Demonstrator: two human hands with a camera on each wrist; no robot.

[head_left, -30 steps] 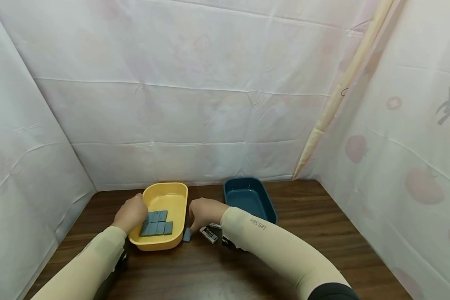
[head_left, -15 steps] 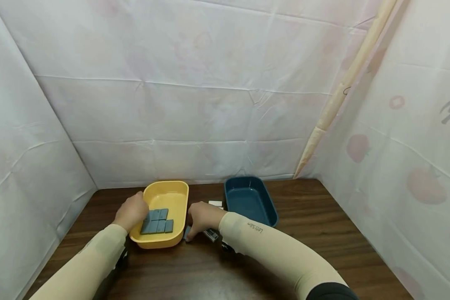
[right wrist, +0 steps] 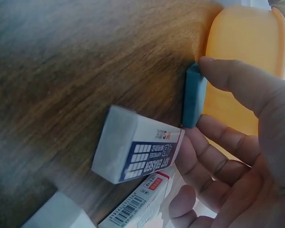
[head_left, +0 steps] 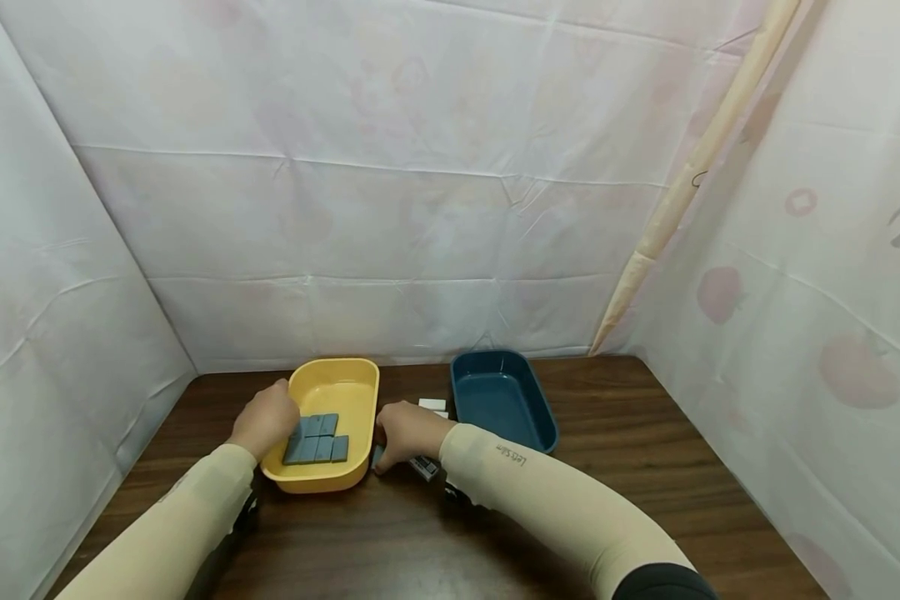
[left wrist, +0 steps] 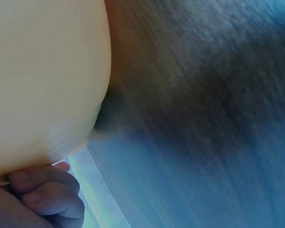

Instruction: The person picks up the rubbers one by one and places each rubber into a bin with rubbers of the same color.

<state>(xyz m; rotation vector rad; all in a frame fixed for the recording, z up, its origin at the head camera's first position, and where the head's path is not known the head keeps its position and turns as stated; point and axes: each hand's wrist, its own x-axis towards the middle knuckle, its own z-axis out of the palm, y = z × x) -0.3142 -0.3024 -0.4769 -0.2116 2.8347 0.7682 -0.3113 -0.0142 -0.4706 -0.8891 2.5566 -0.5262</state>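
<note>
My left hand [head_left: 266, 419] grips the left rim of a yellow tray [head_left: 311, 485]; its curled fingers [left wrist: 54, 197] show at the corner of the left wrist view. Several flat blue-grey blocks [head_left: 322, 423] lie close together inside that tray. On the table just right of the tray, my right hand [head_left: 412, 431] pinches another blue-grey block [right wrist: 194, 97] between thumb and fingers, the block standing close to the tray's wall. Beside those fingers a white eraser in a printed sleeve [right wrist: 137, 147] lies on the wood, a second sleeved eraser [right wrist: 137, 202] next to it.
A dark blue tray [head_left: 504, 400] stands right of the right hand, with nothing visible inside. White erasers [head_left: 432, 404] lie between the hand and this tray, partly hidden. Patterned white cloth [head_left: 390, 208] hangs behind the brown wooden table [head_left: 607, 417] and along both sides.
My right hand has come down onto the block by the yellow tray, now covering most of it in the head view. White erasers behind it have come into sight. The left hand keeps its place.
</note>
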